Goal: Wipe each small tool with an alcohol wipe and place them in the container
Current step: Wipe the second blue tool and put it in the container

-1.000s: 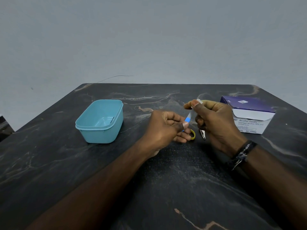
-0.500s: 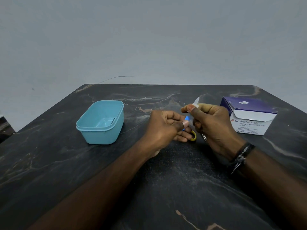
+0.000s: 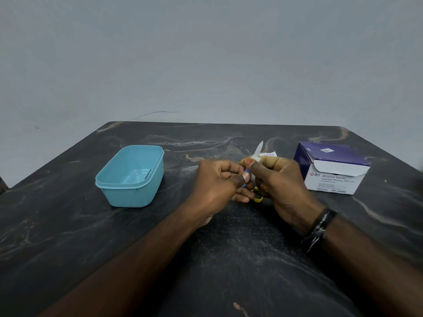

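Swab box (image 3: 333, 171) right of hands, teal container (image 3: 130, 177) left.

Table (image 3: 68, 248) fills the lower view, wall (image 3: 206, 53) behind at 12 o'clock. Container (image 3: 131, 176) sits on the table at 9 o'clock from the hands, swab box (image 3: 332, 170) at 3 o'clock, both well apart from them. Left hand (image 3: 217, 184) and right hand (image 3: 281, 179) meet at centre, touching, scissors (image 3: 257, 154) between them with tip toward 12 o'clock, a small packet (image 3: 270, 154) just behind the right hand.
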The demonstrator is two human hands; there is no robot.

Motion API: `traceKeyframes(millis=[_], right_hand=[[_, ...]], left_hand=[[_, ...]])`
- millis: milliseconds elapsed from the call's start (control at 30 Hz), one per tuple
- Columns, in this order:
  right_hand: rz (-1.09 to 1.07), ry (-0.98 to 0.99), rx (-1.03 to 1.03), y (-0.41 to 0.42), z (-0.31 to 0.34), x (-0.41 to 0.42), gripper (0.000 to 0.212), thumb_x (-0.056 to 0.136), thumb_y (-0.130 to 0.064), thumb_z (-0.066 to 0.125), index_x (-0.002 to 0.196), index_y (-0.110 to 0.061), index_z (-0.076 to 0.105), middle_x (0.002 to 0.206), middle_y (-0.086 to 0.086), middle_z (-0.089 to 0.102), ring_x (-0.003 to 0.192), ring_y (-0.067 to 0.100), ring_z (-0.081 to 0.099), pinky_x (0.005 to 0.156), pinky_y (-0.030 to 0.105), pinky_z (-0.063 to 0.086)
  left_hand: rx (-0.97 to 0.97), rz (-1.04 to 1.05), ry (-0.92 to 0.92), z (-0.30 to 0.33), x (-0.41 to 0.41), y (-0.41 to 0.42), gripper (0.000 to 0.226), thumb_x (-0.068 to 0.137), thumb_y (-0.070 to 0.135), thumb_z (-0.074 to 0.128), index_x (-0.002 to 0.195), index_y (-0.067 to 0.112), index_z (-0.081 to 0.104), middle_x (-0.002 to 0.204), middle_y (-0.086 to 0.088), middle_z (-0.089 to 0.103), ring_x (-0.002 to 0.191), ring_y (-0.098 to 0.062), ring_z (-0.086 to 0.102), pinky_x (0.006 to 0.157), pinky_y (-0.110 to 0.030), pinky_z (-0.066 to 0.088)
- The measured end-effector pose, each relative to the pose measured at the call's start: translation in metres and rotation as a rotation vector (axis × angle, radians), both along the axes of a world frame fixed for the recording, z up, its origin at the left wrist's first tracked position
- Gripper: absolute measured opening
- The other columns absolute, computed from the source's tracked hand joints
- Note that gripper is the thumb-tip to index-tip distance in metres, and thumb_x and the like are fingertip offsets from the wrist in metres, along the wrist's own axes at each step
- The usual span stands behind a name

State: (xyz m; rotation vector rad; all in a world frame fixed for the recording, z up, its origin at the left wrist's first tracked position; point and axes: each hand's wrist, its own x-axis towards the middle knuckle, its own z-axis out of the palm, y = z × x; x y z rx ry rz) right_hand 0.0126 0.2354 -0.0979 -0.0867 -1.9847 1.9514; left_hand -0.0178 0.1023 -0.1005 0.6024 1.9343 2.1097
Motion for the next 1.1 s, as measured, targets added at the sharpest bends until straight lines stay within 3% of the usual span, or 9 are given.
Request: traceKeyframes(millis=[200,400,567,733,1100], right_hand=[[-0.062,0.087,-0.015,0.011,0.005,-0.004,0.022,0.094,-0.016,0.061,0.087,0.002,0.072,0.044,-0.001,0.034,0.040,0.009,0.025,0.041,0.018,0.023],[-0.038,0.100,-0.046,0.015,0.005,-0.003,0.025,0.094,-0.019,0.061,0.089,0.003,0.071,0.050,-0.001,0.042,0.044,0.010,0.027,0.041,0.019,0.024],[-0.021,0.015,-0.024,0.009,0.002,-0.003,0.034,0.091,-0.030,0.065,0.090,0.003,0.071,0.055,0.009,0.047,0.043,0.011,0.033,0.040,0.018,0.031],[-0.049,-0.008,-0.007,0.008,-0.002,-0.004,0.043,0.088,-0.034,0.068,0.087,0.008,0.069,0.061,0.018,0.050,0.042,0.014,0.033,0.041,0.019,0.029],[-0.043,0.023,0.015,0.007,0.000,-0.004,0.029,0.092,-0.028,0.064,0.087,-0.001,0.073,0.045,0.001,0.047,0.039,0.008,0.035,0.041,0.019,0.032]], left_hand=[[-0.013,-0.053,0.009,-0.001,0.002,0.000,0.009,0.090,0.004,0.066,0.094,-0.004,0.064,0.076,-0.021,0.071,0.061,-0.025,0.071,0.057,-0.031,0.060],[-0.023,-0.053,0.017,-0.002,0.003,0.001,0.007,0.090,0.003,0.065,0.093,-0.003,0.064,0.077,-0.022,0.072,0.062,-0.025,0.071,0.057,-0.031,0.060],[0.000,-0.031,0.028,0.000,0.002,-0.001,0.007,0.090,0.003,0.065,0.093,-0.004,0.064,0.075,-0.021,0.071,0.061,-0.025,0.071,0.057,-0.032,0.060],[-0.005,-0.019,0.027,-0.001,0.001,-0.001,0.010,0.090,0.002,0.066,0.094,-0.006,0.064,0.076,-0.022,0.071,0.060,-0.025,0.071,0.057,-0.032,0.060],[-0.021,-0.034,0.025,-0.001,0.001,-0.002,0.008,0.090,0.002,0.065,0.095,-0.004,0.064,0.078,-0.023,0.071,0.060,-0.024,0.071,0.058,-0.032,0.060]])
